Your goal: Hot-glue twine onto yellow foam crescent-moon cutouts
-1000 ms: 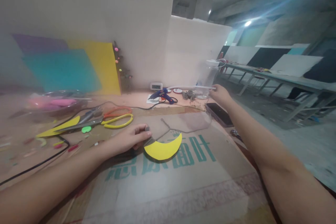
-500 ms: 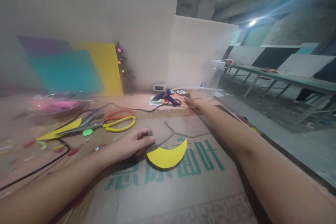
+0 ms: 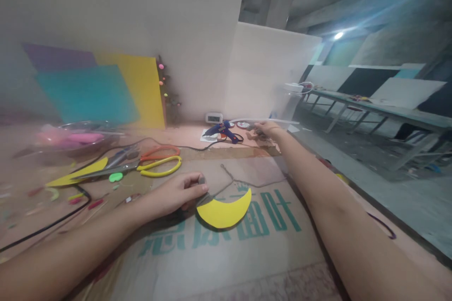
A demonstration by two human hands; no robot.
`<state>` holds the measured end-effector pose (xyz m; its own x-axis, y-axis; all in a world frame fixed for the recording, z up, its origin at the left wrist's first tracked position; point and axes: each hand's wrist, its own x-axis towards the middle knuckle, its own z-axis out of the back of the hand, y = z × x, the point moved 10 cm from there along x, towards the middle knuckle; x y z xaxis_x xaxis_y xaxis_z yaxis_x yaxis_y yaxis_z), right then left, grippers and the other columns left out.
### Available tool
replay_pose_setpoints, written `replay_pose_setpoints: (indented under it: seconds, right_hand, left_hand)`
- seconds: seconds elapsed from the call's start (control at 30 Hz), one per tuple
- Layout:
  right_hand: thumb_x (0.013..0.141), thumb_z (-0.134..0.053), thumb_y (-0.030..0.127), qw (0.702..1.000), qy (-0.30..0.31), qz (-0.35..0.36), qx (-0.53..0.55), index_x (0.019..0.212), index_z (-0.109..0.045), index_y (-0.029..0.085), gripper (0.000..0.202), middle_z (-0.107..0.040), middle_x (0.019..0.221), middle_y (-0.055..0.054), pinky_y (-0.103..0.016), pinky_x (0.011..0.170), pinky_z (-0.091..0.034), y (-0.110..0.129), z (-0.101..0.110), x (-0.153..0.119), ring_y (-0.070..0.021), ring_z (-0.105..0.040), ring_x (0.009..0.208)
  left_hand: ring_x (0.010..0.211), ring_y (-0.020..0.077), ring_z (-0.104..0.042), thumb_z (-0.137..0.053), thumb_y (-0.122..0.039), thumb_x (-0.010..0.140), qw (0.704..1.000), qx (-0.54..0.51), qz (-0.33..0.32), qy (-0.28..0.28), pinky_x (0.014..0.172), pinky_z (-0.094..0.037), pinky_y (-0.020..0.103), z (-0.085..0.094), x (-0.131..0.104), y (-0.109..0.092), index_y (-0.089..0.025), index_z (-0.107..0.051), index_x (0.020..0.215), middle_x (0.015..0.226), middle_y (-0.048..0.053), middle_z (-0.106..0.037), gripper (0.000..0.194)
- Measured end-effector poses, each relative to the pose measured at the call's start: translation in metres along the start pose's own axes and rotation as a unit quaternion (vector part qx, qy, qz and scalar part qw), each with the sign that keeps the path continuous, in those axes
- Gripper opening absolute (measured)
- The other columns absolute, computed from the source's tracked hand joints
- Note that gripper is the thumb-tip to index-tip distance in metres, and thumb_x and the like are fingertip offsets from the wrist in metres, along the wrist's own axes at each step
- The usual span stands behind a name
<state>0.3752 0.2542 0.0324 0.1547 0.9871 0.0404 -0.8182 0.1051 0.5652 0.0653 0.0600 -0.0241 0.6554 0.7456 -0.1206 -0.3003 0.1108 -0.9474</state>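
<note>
My left hand pinches a dark piece at the left end of a thin twisted cord, beside a yellow paper crescent. Crescent and cord lie on the printed cardboard. Stretched out to the far right of the table, my right hand has its fingers bent around or over something small and dark that I cannot make out. Left of it lie a blue glue gun and a small red-and-white round item.
Yellow-handled scissors, orange-handled scissors, paper scraps and a black cable lie on the left. A plastic bowl holds pink pieces. Behind stand a small clock and coloured sheets. A clear container stands back right.
My right hand has shifted slightly right and its fingers have drawn in around the dark thing. My left hand has barely moved. The view has shifted a little.
</note>
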Motion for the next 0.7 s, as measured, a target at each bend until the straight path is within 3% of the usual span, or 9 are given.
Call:
replay_pose_setpoints:
  seconds: [0.23,0.43,0.6,0.7]
  right_hand:
    - [0.092,-0.055,0.034,0.996,0.032,-0.039,-0.074,0.12,-0.056,0.017,0.032,-0.058,0.121,-0.009,-0.041,0.085,-0.052,0.005,-0.005,0.0,-0.0206,-0.06,0.101]
    - [0.092,-0.054,0.034,0.985,0.001,-0.046,-0.164,0.119,-0.057,0.018,0.031,-0.058,0.122,-0.008,-0.041,0.086,-0.052,0.001,0.018,0.001,-0.021,-0.06,0.102]
    - [0.092,-0.055,0.034,0.974,-0.012,-0.063,-0.217,0.12,-0.057,0.018,0.032,-0.058,0.122,-0.009,-0.041,0.085,-0.052,-0.03,0.036,-0.014,-0.0207,-0.06,0.102]
    - [0.092,-0.056,0.033,0.973,-0.004,-0.072,-0.221,0.121,-0.056,0.017,0.033,-0.057,0.122,-0.009,-0.042,0.086,-0.052,-0.054,0.036,-0.024,-0.0208,-0.06,0.102]
  left_hand:
    - [0.044,0.0063,-0.034,-0.052,-0.053,0.085,1.0,0.009,-0.005,0.003,0.042,-0.023,0.019,-0.001,-0.001,0.002,-0.018,-0.044,0.076,0.05,-0.008,-0.04,0.037]
    - [0.044,0.0065,-0.034,-0.052,-0.052,0.085,1.0,0.004,-0.004,0.004,0.041,-0.022,0.019,-0.001,0.0,-0.001,-0.018,-0.044,0.075,0.05,-0.008,-0.039,0.036]
    - [0.044,0.0067,-0.034,-0.052,-0.053,0.085,1.0,0.002,-0.007,0.002,0.042,-0.023,0.019,0.0,0.0,-0.001,-0.019,-0.044,0.074,0.05,-0.008,-0.04,0.037]
    - [0.043,0.0068,-0.035,-0.053,-0.054,0.084,1.0,0.009,-0.009,-0.002,0.042,-0.024,0.019,0.001,0.0,0.001,-0.018,-0.045,0.074,0.05,-0.007,-0.041,0.038]
